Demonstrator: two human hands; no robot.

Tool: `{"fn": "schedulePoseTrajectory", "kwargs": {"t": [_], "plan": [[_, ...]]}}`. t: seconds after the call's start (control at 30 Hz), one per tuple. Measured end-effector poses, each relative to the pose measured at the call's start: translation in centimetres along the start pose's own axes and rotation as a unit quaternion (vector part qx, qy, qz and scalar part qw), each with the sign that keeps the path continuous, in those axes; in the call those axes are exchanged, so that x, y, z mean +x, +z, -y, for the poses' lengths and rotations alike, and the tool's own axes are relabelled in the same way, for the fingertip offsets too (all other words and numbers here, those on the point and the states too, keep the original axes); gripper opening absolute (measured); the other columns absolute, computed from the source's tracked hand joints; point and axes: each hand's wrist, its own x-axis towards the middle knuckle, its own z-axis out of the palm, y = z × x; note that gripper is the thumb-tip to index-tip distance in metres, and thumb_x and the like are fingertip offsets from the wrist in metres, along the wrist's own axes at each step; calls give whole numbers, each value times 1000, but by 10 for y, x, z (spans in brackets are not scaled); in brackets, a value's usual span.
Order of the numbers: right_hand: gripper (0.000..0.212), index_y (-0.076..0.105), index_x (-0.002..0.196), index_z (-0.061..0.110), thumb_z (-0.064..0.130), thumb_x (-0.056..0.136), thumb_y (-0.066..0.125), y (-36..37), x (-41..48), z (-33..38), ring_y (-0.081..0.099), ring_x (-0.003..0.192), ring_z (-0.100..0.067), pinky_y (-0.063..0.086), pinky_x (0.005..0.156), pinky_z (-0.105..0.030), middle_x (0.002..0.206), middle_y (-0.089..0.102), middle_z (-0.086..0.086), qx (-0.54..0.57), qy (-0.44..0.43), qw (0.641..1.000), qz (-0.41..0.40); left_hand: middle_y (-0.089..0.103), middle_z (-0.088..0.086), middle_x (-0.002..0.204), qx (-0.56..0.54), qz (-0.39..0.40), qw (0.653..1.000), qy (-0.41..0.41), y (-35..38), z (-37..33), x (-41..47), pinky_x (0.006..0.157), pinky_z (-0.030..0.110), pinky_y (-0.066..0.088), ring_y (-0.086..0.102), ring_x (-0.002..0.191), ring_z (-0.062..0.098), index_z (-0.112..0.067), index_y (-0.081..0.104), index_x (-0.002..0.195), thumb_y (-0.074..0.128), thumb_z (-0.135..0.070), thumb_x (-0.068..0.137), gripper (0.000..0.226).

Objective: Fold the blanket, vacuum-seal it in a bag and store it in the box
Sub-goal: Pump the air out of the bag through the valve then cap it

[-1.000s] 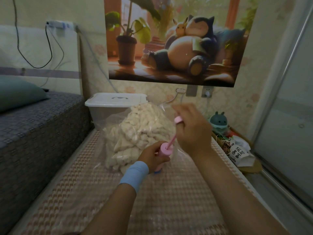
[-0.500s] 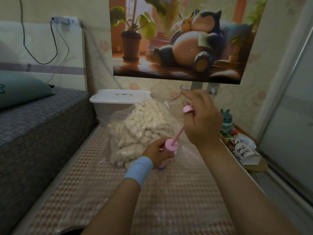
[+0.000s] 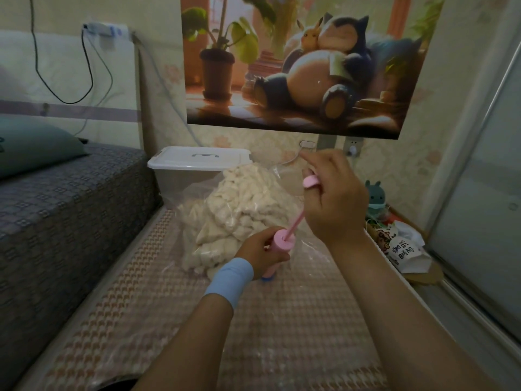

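Head view: the left hand grips the pink hand pump upright on the clear vacuum bag, apparently over its valve. The right hand curls round the plunger handle, rod extended. The cream blanket lies inside the bag, before the lidded storage box.

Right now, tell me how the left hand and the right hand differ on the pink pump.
The left hand grips the pump barrel; the right hand holds its plunger handle. The left hand sits low by the bag; the right hand is higher up. The left wrist wears a blue wristband; the right is bare. Both hold the same pump.
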Motion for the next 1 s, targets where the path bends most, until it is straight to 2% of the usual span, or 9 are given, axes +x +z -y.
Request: {"fn": "schedulePoseTrajectory", "kwargs": {"t": [0.1,0.17,0.23,0.37,0.47,0.53,0.7,0.9,1.0], "plan": [[37,67,115,15,20,91,39,14,-35,-3,56,83,-16,45,59,-30,105,62,-2,-20,63,991,118,68,-5,109,-10,-3,1000,-13,6,-1,-1,91,34,52,62,101,16,-32,64,114,79,-12,72,49],[36,67,112,19,28,93,37,28,-71,-7,61,91,-23,47,68,-36,108,61,0,-51,109,947,298,69,-3,103,-28,-8,999,-30,10,-2,-3,83,34,56,64,95,17,-36,65,106,74,-16,78,36],[29,66,112,21,29,97,42,34,-83,-9,62,96,-24,43,71,-35,111,61,2,-70,111,918,375,69,-5,97,-24,-10,999,-28,11,-2,-4,76,27,55,63,90,14,-35,64,102,70,-17,82,28],[33,67,115,16,22,93,43,13,-29,-2,58,77,-15,47,57,-32,104,64,1,-31,24,987,154,69,-8,107,-18,-11,1000,-13,3,2,-3,92,35,53,62,100,13,-36,65,112,78,-15,72,47],[35,68,119,10,15,93,45,-4,1,-4,53,80,-9,38,58,-21,107,65,-3,-12,6,1000,11,68,-12,107,4,1,1000,-3,2,3,0,93,34,51,62,102,13,-37,64,111,80,-16,70,48],[37,67,119,12,15,92,42,0,-15,-6,54,81,-11,39,58,-23,106,63,-2,-20,37,998,45,68,-11,107,9,-3,1000,1,5,2,0,94,35,51,62,101,14,-40,64,109,80,-16,70,49],[47,65,117,22,36,88,30,30,-86,-13,62,98,-24,49,72,-37,115,60,3,-37,112,919,377,70,-5,96,-8,-10,1000,-16,12,-4,-5,82,37,56,65,92,17,-50,63,89,69,-29,77,25],[33,69,116,12,14,92,45,1,-10,-4,55,76,-12,40,56,-24,105,64,-2,-11,-2,999,52,68,-14,107,7,-7,1000,0,3,6,-1,94,31,51,61,102,11,-39,64,113,79,-19,71,49],[36,68,118,11,11,92,43,1,-12,-8,53,77,-11,39,54,-23,103,62,-3,-12,49,999,13,67,-12,108,11,-5,1000,4,7,5,0,92,28,50,61,101,11,-39,64,112,80,-17,71,49]]}}
